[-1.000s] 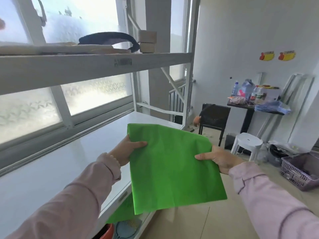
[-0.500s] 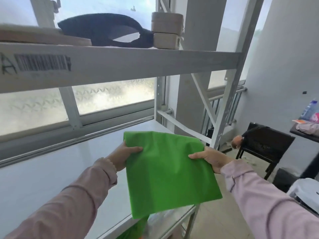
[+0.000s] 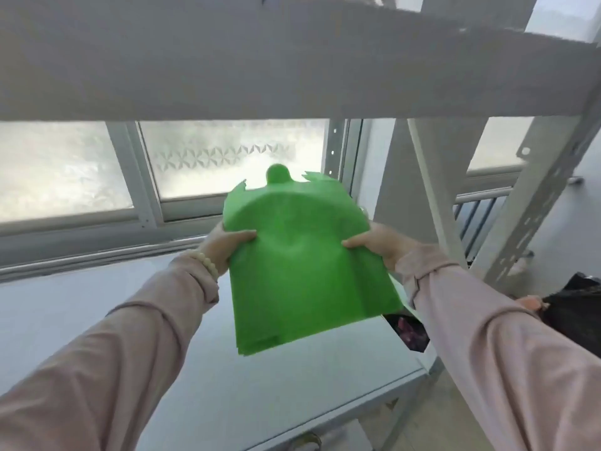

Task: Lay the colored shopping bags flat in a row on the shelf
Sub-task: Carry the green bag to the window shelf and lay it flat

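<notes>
A bright green shopping bag (image 3: 302, 265) hangs in the air above the right end of the white shelf (image 3: 227, 385). It looks like a thin stack, with several layered edges at its near corner. My left hand (image 3: 224, 245) grips its left edge, thumb on top. My right hand (image 3: 377, 245) grips its right edge the same way. The bag bows upward between my hands, and its handle loop sticks up at the far end toward the window. It does not touch the shelf surface.
The upper shelf beam (image 3: 292, 60) crosses just above the bag. A frosted window (image 3: 227, 157) runs behind the shelf. White slotted uprights (image 3: 520, 206) stand at the right end. A dark chair (image 3: 575, 314) sits beyond them on the floor.
Both hands have carried the green bag forward and up over the shelf, closer to the window. The bag now bows upward and its handle loop shows. The view has moved in under the upper beam.
</notes>
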